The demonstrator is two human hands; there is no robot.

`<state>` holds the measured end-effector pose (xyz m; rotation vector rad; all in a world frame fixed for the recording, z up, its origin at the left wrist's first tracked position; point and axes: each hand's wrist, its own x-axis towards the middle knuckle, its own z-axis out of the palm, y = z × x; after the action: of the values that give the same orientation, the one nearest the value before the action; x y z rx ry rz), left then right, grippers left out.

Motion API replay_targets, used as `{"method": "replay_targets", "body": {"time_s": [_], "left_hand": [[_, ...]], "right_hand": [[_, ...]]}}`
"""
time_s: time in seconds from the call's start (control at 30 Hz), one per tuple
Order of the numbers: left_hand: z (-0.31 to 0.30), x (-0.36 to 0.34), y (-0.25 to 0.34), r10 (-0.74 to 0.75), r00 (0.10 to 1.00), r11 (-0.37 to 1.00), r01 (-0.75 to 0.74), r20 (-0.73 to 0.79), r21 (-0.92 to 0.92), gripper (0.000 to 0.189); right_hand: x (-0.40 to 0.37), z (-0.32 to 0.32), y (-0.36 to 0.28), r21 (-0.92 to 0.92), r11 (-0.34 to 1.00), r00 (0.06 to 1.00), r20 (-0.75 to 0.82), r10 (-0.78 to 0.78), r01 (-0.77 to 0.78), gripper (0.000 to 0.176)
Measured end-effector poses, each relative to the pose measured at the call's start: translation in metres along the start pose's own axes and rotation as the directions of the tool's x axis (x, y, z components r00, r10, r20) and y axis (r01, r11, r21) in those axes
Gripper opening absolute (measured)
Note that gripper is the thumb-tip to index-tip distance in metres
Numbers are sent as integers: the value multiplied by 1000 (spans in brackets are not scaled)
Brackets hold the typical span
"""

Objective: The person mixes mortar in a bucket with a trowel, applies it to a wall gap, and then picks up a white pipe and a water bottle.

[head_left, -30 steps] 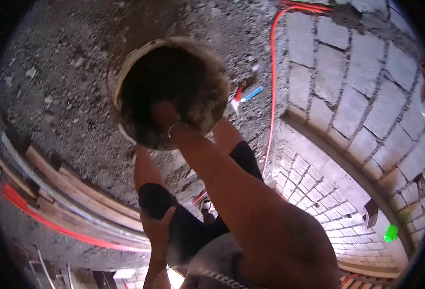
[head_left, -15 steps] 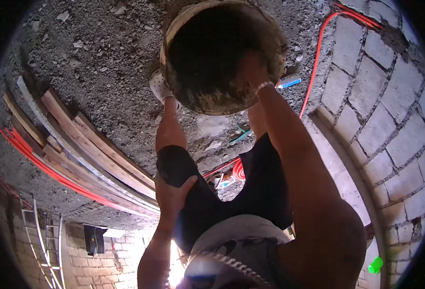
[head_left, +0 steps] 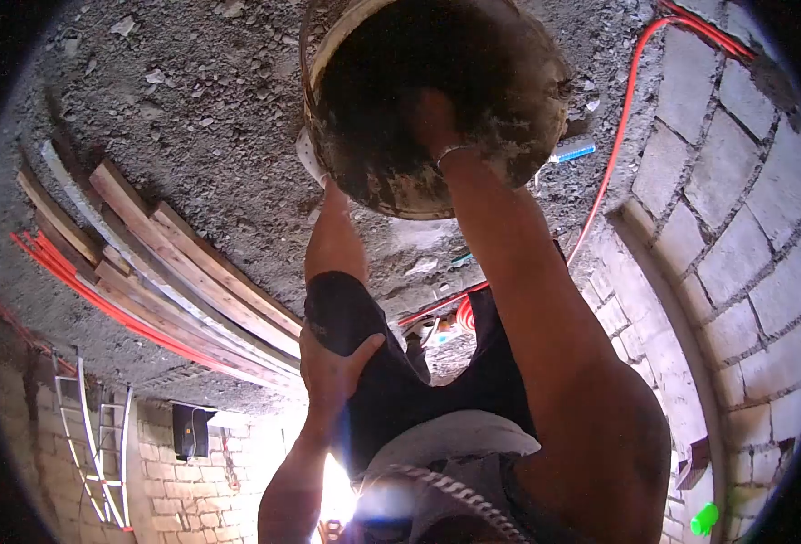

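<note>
A large, cement-stained bucket (head_left: 400, 201) with a dark inside stands on the ground between my feet. My right hand (head_left: 432, 118), with a band at the wrist, reaches down into it. Shadow hides those fingers and whatever they touch. My left hand (head_left: 337, 363) rests on my left leg just by the knee, over the dark shorts (head_left: 346, 313). Its thumb is spread away and the other fingers are mostly out of sight around the leg. A light perforated shoe (head_left: 309, 156) shows partly beside the bucket.
Long wooden planks (head_left: 201, 272) and red tubes (head_left: 110, 304) lie to the left on rubble ground (head_left: 210, 118). A red hose (head_left: 625, 109) runs along the block wall (head_left: 736, 263) at right. A blue-labelled tube (head_left: 573, 150) lies near the bucket. A ladder (head_left: 92, 444) stands lower left.
My right hand has moved leftward inside the bucket, from near its right wall toward the middle. My left hand stays on the leg. The view has shifted slightly.
</note>
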<state>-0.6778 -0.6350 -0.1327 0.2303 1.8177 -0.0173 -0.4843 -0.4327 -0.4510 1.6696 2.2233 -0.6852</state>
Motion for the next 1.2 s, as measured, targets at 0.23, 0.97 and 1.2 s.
{"method": "replay_targets", "body": {"time_s": [0.23,0.97,1.2], "left_hand": [[2,-7,19,-37,999,997,39,-27,74,92],[1,-4,21,295,955,948,-289,26,-136,68],[-16,31,-5,159,986,986,-156,50,-62,55]], "right_hand": [[-18,-15,-11,327,938,988,-58,141,-114,39],[-133,-235,3,189,968,985,9,-170,165,26],[-164,-399,14,382,924,1000,-8,-12,15,43]]}}
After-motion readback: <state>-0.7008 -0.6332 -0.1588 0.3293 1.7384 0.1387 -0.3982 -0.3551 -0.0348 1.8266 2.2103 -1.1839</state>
